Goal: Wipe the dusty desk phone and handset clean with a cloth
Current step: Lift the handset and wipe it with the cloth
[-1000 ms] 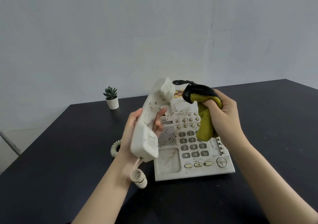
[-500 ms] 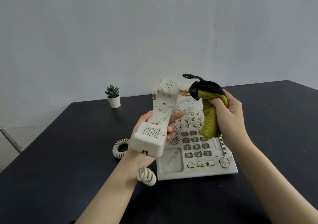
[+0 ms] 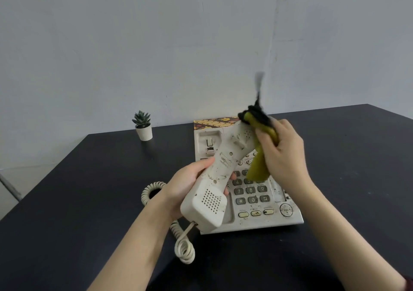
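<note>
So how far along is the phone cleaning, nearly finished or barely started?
Barely started, it seems. Done: the handset is off its cradle, held in the left hand. In hand: the right hand presses the green cloth against the handset's top end. Left: brown specks cover the handset's middle and lower end, and the phone base and its keys look dirty too.

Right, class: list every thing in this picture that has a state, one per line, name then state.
Dirty white plastic handset: off its cradle, speckled, gripped by left hand.
Yellow-green cloth with black edging: bunched, gripped by right hand, against the handset's top end.
Off-white desk phone base: on the black table, cradle empty, grimy.
Coiled cream cord: attached to the handset, slack.
Small potted succulent: upright.
</note>
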Motion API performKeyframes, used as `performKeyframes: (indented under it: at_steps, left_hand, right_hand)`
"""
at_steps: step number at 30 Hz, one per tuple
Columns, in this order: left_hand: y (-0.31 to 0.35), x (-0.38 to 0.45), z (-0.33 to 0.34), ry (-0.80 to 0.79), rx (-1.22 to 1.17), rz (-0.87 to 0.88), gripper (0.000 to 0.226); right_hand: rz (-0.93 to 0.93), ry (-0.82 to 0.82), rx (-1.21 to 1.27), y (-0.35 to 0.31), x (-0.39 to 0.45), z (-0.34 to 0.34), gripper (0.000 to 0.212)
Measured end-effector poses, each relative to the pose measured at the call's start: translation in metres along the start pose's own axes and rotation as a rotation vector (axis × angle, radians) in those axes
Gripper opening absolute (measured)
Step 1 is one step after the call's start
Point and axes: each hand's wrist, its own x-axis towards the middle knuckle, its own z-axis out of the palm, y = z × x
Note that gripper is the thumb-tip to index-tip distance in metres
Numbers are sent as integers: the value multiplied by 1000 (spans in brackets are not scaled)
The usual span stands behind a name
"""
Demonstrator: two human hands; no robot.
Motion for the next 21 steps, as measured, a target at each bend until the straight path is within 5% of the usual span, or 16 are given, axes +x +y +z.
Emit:
performKeyframes:
  at_steps: [6,10,13,16,21]
  left_hand:
    - [-1,2,-1,101,-19,1,41]
    - [0,2,-2,166,-91,7,39]
    - [3,0,-1,126,-120,9,40]
    - [3,-2,1,101,-56,12,41]
    - [-1,1,3,48,67,-21,48]
  right_hand:
    - [-182,-164,-284,5,-8,9,50]
    - [-125,-291,1,-4,-10,9,41]
    - [-20,-133,294,-12,-5,1,36]
    - [-24,86,191,-4,2,-6,29]
    - [-119,-10,-68,3,-3,2,46]
